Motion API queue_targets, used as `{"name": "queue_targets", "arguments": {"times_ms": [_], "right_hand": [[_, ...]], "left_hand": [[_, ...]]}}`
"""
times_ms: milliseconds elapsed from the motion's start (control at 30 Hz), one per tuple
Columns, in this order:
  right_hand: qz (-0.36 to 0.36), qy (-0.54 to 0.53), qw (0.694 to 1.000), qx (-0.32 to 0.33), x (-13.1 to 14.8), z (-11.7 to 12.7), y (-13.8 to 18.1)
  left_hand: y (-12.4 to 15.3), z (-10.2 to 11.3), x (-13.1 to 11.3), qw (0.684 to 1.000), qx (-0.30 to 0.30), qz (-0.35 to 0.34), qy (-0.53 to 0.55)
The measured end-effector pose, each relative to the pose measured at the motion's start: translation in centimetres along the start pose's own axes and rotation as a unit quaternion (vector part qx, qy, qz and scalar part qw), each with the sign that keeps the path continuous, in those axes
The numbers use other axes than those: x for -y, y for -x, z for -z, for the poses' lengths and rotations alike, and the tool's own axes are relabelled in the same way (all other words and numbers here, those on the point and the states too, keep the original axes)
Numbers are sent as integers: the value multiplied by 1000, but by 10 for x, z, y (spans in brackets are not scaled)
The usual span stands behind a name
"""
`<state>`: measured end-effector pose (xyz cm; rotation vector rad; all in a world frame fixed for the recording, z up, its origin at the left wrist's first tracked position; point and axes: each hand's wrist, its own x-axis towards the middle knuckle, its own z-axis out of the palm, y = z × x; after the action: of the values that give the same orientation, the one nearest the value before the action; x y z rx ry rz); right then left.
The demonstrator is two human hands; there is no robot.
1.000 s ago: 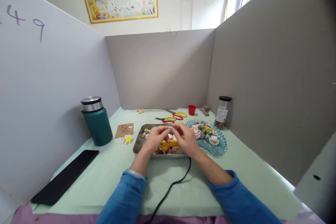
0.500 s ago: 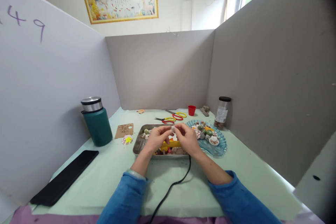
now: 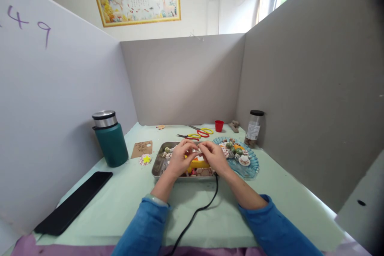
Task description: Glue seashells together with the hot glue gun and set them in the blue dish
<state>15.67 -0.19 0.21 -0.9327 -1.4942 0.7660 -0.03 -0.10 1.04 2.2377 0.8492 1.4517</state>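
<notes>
My left hand (image 3: 181,159) and my right hand (image 3: 215,159) meet fingertip to fingertip above a metal tray (image 3: 156,171). Both are closed in a pinch around a small whitish piece (image 3: 198,150), mostly hidden by the fingers; its kind cannot be made out. Under the hands, in the tray, lies a yellow tool (image 3: 199,164) that looks like a hot glue gun, with a black cord (image 3: 207,207) running over the front rim. Shells and small coloured bits sit around it. Just right of my right hand is a blue scalloped plate (image 3: 253,168) bearing shells and green-patterned pieces.
Two pairs of scissors (image 3: 192,136), a red cup (image 3: 219,126) and a black-lidded jar (image 3: 253,130) stand behind. At left are a green bottle (image 3: 111,144), a brown card (image 3: 141,150), a flower-like shell piece (image 3: 145,159) and a flat black object (image 3: 76,202). Grey partitions (image 3: 183,80) enclose the table.
The fingers have shifted slightly around the small piece, the left fingers rising and curling over it. It shows less than before. Everything else stays in place.
</notes>
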Motion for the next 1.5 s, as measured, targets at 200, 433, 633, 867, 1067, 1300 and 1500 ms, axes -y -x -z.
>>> {"name": "queue_targets", "arguments": {"times_ms": [200, 433, 633, 867, 1067, 1300, 1500], "right_hand": [[1, -49, 998, 33, 2, 1, 2], [2, -38, 999, 31, -1, -1, 1], [2, -29, 999, 41, 1, -1, 2], [-1, -33, 999, 43, 0, -1, 2], [1, -36, 998, 52, -4, -2, 3], [40, 13, 998, 36, -6, -1, 2], [31, 8, 999, 39, -6, -1, 2]], "left_hand": [[0, -1, 8, 994, -44, 90, 41], [-2, -1, 9, 985, -42, 148, 82], [-3, 0, 2, 971, -29, 192, 140], [-2, 1, 5, 967, -18, 202, 157], [-2, 2, 6, 971, -13, 184, 154], [-1, 2, 14, 977, -9, 169, 129], [-1, 1, 14, 968, -6, 210, 135]]}}
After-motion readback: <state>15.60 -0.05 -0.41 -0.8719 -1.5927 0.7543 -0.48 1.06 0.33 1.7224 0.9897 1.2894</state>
